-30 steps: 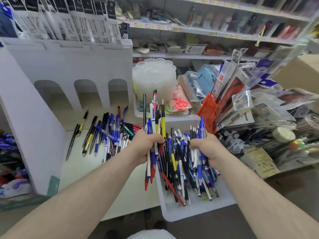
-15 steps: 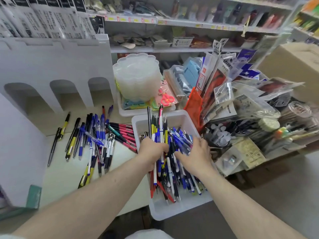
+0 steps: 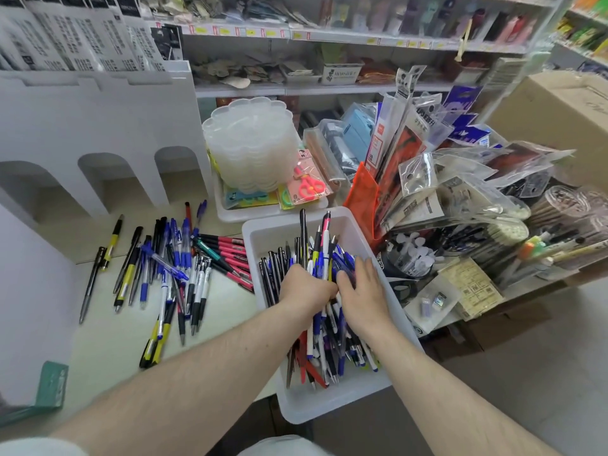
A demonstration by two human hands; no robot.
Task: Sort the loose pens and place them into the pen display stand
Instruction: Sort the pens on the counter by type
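Fingers of the left hand are curled round a bundle of pens, whose upper ends stick up past the knuckles, one black and one pink-and-white reaching highest. Fingers of the right hand are laid fairly straight on the loose pens just beside that bundle, pressing down without gripping any that can be seen. Both hands are set inside the white bin, which overhangs the near edge of the counter and is filled with blue, white, black and red pens. More pens are spread on the counter to the left of the bin, touching one another in loose rows. Behind them, along the counter's far edge, the white pen display stand is seen with arched openings. A stack of clear plastic trays is placed behind the bin, and packaged stationery is heaped against its right wall.
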